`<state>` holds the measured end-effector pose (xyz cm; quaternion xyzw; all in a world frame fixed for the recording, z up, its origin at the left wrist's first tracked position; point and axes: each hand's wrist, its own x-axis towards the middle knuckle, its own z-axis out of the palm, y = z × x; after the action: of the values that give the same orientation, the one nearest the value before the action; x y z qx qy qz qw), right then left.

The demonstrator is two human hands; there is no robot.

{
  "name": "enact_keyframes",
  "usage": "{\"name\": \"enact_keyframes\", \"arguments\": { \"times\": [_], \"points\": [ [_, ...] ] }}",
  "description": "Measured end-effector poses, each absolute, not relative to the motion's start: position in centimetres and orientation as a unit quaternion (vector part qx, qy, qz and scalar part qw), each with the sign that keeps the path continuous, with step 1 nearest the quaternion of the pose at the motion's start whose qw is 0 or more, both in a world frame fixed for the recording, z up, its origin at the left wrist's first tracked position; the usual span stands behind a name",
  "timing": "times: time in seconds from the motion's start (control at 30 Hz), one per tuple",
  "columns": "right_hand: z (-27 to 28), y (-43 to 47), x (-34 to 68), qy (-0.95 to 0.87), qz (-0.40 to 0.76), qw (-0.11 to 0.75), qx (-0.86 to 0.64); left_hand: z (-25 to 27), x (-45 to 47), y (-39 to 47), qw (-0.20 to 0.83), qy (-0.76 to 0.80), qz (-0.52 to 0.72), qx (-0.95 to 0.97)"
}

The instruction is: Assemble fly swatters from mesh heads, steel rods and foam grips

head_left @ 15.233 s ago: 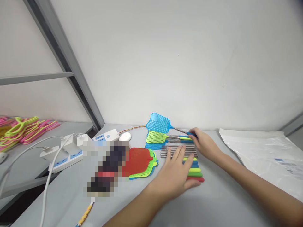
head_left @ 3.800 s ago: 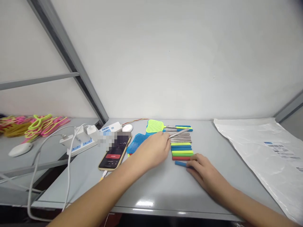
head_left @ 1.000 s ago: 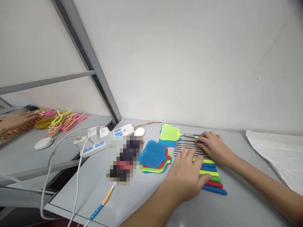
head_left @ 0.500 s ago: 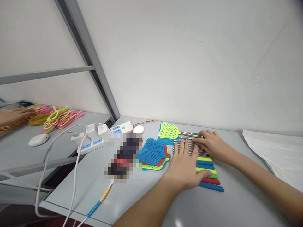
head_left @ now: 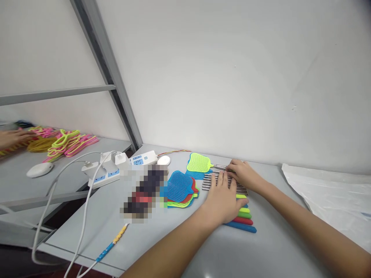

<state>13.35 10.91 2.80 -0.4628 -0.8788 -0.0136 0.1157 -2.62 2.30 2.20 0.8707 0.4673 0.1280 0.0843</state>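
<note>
Blue handle (head_left: 242, 227) now ends the row (head_left: 245, 216) lower right of centre, enlarging that set, as left hand (head_left: 222, 199) lies fingers spread over rods (head_left: 206, 182) and right hand (head_left: 242, 174) curls its fingers, grip unclear.

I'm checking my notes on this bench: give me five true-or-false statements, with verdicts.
The left hand is spread over the metal rods. True.
Red tops the nearer pile of swatter heads. False: a blue swatter head does.
The right hand is on the power strip. False: the right hand is by the metal rods.
A blue grip lies next to a red grip. True.
The white plastic bag lies left of the metal rods. False: the white plastic bag lies right of them.
</note>
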Motion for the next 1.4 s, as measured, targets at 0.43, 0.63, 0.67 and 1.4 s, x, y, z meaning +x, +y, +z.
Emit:
{"name": "enact_keyframes", "arguments": {
  "times": [0.43, 0.63, 0.67, 1.4],
  "points": [
    [2.0, 13.2, 13.2, -0.855, -0.008, 0.134, -0.502, 1.8, -2.7, 2.5, 0.075, 0.464, 0.188, 0.863],
    [2.9, 13.2, 12.6, -0.875, -0.034, 0.117, -0.469, 1.2, -2.8, 1.9, 0.073, 0.469, 0.194, 0.859],
    [3.0, 13.1, 12.4, -0.879, -0.04, 0.116, -0.461, 1.2, -2.9, 1.9, 0.073, 0.468, 0.195, 0.859],
    [6.1, -6.5, 18.7, -0.729, 0.014, 0.156, -0.666, 3.1, -7.3, -5.5, 0.164, 0.395, 0.372, 0.824]
  ]
}}
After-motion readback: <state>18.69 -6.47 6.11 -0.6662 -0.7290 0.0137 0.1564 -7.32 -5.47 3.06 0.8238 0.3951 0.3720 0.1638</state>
